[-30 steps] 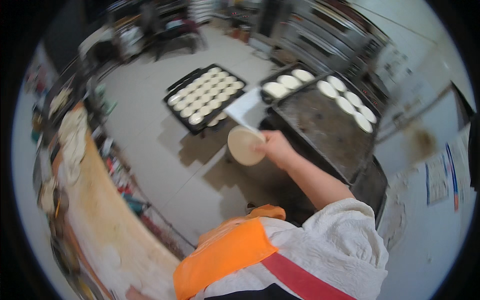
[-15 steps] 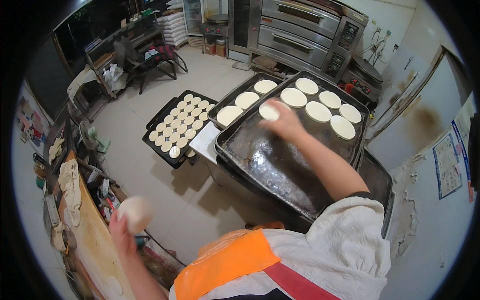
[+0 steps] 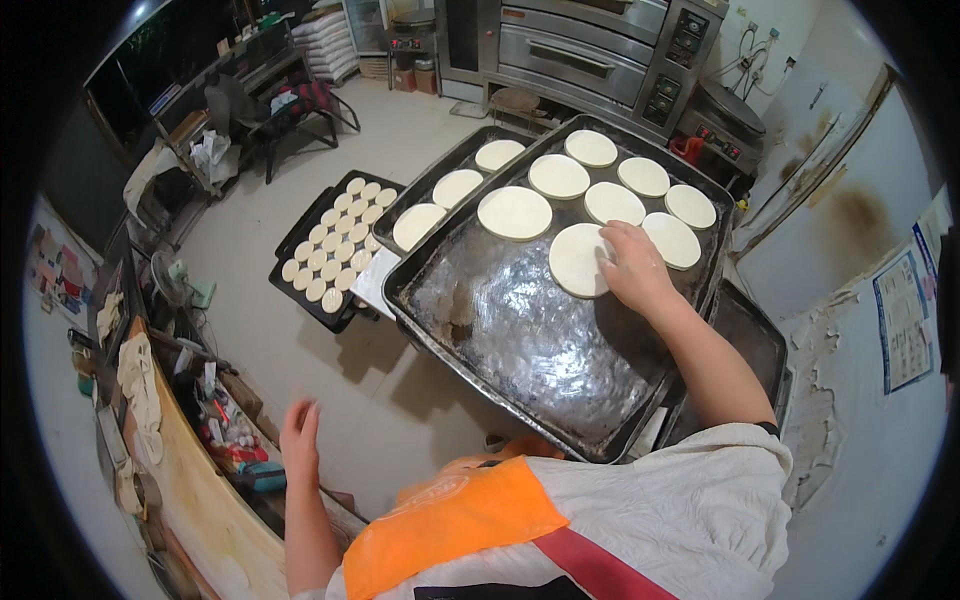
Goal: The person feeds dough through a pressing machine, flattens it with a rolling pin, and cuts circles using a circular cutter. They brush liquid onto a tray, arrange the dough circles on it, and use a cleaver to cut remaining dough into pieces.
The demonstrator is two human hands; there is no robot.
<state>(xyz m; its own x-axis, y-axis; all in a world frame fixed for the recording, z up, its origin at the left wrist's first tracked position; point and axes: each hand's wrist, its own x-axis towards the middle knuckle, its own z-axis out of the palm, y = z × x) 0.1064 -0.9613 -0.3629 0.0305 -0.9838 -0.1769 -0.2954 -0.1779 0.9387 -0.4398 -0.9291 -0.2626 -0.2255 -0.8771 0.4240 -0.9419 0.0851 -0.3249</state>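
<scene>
My right hand reaches over the big dark baking tray, its fingers and thumb on the right edge of a round flat dough disc. That disc lies flat on the metal. Several pale dough discs of the same kind, such as one at the left and one at the far side, rest on the tray's far half. Away from the tray, at lower left, my left hand is raised with nothing in it, fingers stretched out.
A second tray with larger discs sits beside the big one. Farther left, a lower black tray carries rows of small dough rounds. A wooden worktable runs along my left. Steel ovens stand at the back, a wall at right.
The disc my right hand was setting down lies on the tray. The one from my left hand is gone from it; my right hand has moved rightward to another disc. The view has shifted slightly.
</scene>
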